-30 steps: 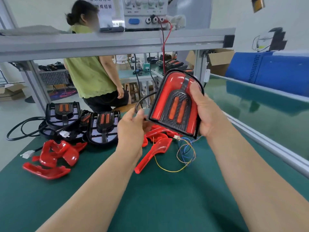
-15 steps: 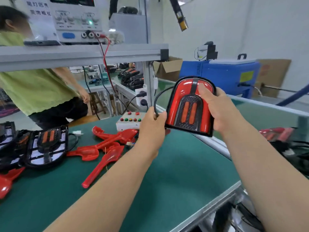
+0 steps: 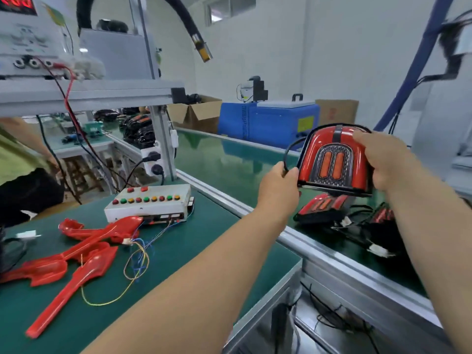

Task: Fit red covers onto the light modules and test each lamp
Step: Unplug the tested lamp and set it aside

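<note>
- Loose red covers (image 3: 84, 254) lie on green surface (image 3: 201, 221), lower left of frame, thin coloured wires (image 3: 138, 261) beside them.
- Button box (image 3: 150, 203) sits just behind covers, centre-left.
- Left grip (image 3: 277, 186) pinches lamp's black cable (image 3: 288, 149), right of centre.
- Right grip (image 3: 385, 159) is curled round covered lamp (image 3: 334, 162), held upright in air, mid-right.
- More lamps (image 3: 321, 206) lie on belt (image 3: 229, 159) below it.
- Power supply (image 3: 25, 39) on shelf, upper left.

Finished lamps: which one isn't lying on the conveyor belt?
The lamp that the right hand grips by its edge, held above the belt; the left hand pinches its cable. The other lamps lie on the belt beneath it.
</note>
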Demonstrator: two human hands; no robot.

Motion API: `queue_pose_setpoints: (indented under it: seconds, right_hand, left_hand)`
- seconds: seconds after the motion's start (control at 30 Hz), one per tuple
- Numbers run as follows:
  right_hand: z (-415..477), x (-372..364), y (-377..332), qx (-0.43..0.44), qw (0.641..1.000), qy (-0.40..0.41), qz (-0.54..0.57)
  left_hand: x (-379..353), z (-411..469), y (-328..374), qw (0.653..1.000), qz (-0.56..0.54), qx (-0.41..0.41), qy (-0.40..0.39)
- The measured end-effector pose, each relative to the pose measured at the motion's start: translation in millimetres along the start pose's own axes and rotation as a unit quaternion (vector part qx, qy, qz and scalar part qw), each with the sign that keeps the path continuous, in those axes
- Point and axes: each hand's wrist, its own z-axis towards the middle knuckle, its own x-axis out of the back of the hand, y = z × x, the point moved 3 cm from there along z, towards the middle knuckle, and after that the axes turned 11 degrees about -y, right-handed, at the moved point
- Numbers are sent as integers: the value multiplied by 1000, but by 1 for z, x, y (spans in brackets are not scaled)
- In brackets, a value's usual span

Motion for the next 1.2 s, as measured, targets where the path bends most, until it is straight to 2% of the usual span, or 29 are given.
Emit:
queue_pose_setpoints:
  seconds: [0.2,0.43,0.67,0.87,0.97,1.2]
  right_hand:
    - [10,41,2,-41,996,37,-73]
    - [26,65,25,-85,990,67,-95]
    - [34,82,42,-137,970,122,-162]
    - [42,90,47,-148,923,128,-333]
    - [40,93,49,-183,861,161,-446]
    - [36,97,43,-158,813,136,-544]
  left_hand:
    - [-49,7,-11,993,-77,57,-76]
    - [-76,9,-24,970,-172,86,-146]
    - [-85,9,-26,971,-154,92,-157]
    - [-87,5,-25,976,-114,89,-163]
    - [-86,3,-25,977,-92,87,-169]
    - [-79,-1,-21,977,-18,101,-185]
